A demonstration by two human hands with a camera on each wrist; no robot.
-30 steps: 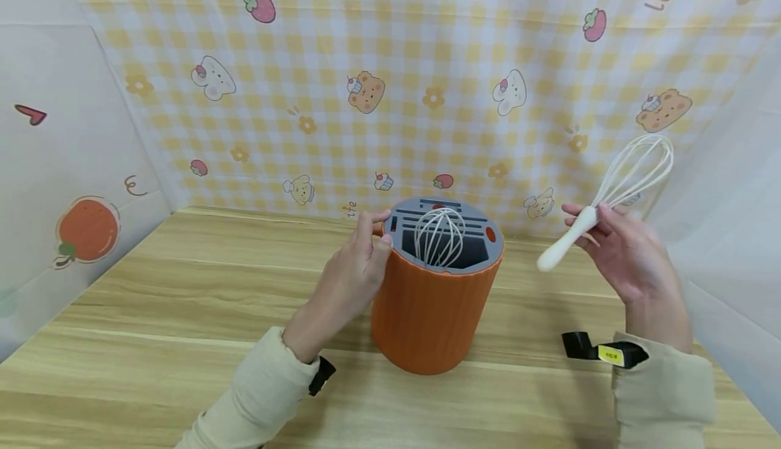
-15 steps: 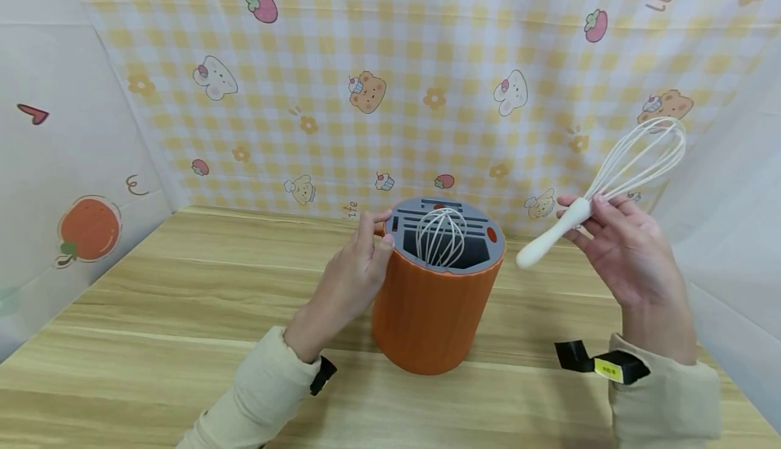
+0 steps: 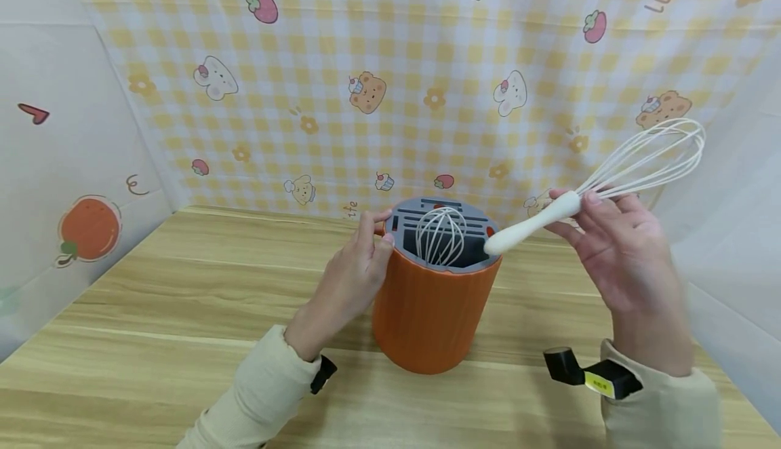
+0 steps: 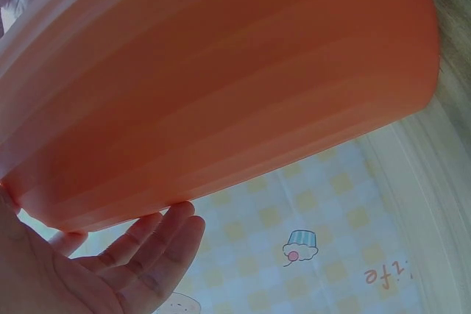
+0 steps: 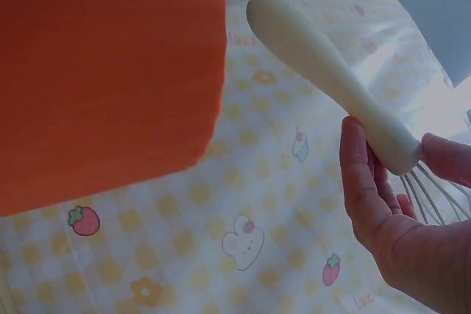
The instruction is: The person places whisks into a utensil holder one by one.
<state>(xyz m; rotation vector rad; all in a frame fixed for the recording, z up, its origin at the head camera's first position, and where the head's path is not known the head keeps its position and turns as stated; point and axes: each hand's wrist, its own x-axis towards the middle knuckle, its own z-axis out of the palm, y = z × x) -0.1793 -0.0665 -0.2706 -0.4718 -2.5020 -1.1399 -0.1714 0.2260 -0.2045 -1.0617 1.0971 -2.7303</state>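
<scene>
An orange utensil holder (image 3: 427,320) with a grey slotted top (image 3: 476,222) stands on the table. Out of its large front opening rises the wire head of one whisk (image 3: 441,235); the rest of it is hidden inside. At the holder's left rim my left hand (image 3: 354,272) grips the edge, with its other fingers (image 4: 173,240) against the side in the left wrist view. My right hand (image 3: 628,259) pinches a second, white whisk (image 3: 533,224) where handle meets wires. That whisk is tilted, its handle end (image 5: 276,16) near the right part of the opening; contact cannot be told.
The holder's top also has narrow slots and a red-orange oval hole (image 3: 490,231) at the right. A yellow checked cloth (image 3: 415,137) with printed figures hangs behind the wooden table (image 3: 183,313). Pale sheets (image 3: 67,130) close off both sides.
My right hand has tilted the white whisk flatter, bringing its handle end leftward to the holder's rim. The left hand and the holder have stayed where they were.
</scene>
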